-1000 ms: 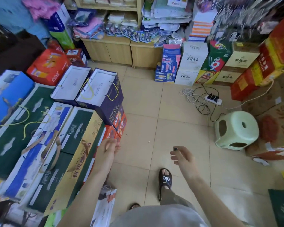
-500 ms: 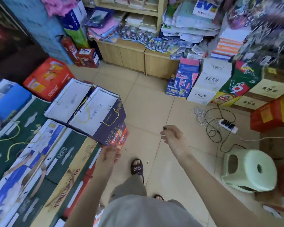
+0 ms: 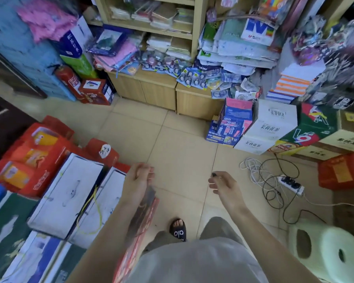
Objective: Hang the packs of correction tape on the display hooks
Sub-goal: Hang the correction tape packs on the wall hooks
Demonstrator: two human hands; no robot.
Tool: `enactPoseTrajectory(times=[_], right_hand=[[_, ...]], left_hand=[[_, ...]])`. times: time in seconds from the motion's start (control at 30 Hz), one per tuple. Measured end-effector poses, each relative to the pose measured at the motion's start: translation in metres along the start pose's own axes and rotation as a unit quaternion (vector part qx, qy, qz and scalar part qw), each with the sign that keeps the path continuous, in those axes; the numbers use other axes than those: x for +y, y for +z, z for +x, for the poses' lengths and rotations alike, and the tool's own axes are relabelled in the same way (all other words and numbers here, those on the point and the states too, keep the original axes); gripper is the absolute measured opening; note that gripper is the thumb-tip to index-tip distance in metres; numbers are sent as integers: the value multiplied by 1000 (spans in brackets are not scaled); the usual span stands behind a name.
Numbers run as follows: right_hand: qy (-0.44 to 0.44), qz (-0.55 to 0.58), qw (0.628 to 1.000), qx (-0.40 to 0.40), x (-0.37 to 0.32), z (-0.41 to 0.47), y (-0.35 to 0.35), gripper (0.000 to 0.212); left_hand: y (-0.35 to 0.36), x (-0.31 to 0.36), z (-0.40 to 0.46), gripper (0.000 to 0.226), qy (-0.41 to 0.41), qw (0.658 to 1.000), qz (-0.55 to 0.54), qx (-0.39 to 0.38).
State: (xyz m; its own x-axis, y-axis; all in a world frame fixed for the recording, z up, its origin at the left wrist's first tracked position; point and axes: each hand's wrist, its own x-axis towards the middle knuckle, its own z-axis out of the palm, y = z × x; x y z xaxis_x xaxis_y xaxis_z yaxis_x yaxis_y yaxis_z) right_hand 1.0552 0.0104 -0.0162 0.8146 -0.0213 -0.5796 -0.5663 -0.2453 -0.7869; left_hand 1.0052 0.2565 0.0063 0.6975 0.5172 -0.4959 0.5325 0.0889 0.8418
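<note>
Shop floor; both hands empty, tape packs ahead.

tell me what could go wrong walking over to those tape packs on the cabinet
The tangled cables and power strip lie on the floor to the right of the path; a foot in the open sandal could catch them. The correction tape packs sit in a loose heap at the cabinet edge, so pulling one out may spill others. The right hand seems to pinch something small and dark, which could hamper grabbing packs.
</note>
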Motion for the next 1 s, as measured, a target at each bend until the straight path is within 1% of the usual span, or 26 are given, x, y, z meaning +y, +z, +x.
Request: enactPoseTrajectory(times=[0.2,0.4,0.5,0.57,0.6,0.67,0.73,0.77,0.87,0.93,1.0], right_hand=[[1,-4,1000,-8,-56,91,11,15],[1,-18,998,-52,-130,194,25,14],[-17,-43,995,-83,-174,240,36,12],[-35,-57,993,-98,-206,268,47,7],[-44,-60,992,-104,-222,281,54,5],[-53,-67,990,-114,-251,306,69,14],[-63,-73,987,-128,-278,331,88,11],[-66,-76,986,-131,-290,343,97,12],[-61,-80,986,-132,-320,377,128,27],[-62,-86,986,-128,-334,399,149,28],[-50,-89,988,-118,-348,418,169,23]], left_hand=[[31,54,91,16,-8,999,-32,13],[68,88,167,16,-19,997,-57,57],[83,108,196,16,-32,994,-66,77],[88,118,218,13,-39,994,-63,78],[89,122,230,13,-40,994,-66,78],[88,132,256,13,-47,993,-73,86],[87,145,284,14,-57,991,-80,95],[85,152,299,15,-57,990,-83,97],[75,174,351,18,-52,990,-83,100],[65,190,389,17,-48,991,-80,93],[53,208,427,16,-47,993,-72,78]])
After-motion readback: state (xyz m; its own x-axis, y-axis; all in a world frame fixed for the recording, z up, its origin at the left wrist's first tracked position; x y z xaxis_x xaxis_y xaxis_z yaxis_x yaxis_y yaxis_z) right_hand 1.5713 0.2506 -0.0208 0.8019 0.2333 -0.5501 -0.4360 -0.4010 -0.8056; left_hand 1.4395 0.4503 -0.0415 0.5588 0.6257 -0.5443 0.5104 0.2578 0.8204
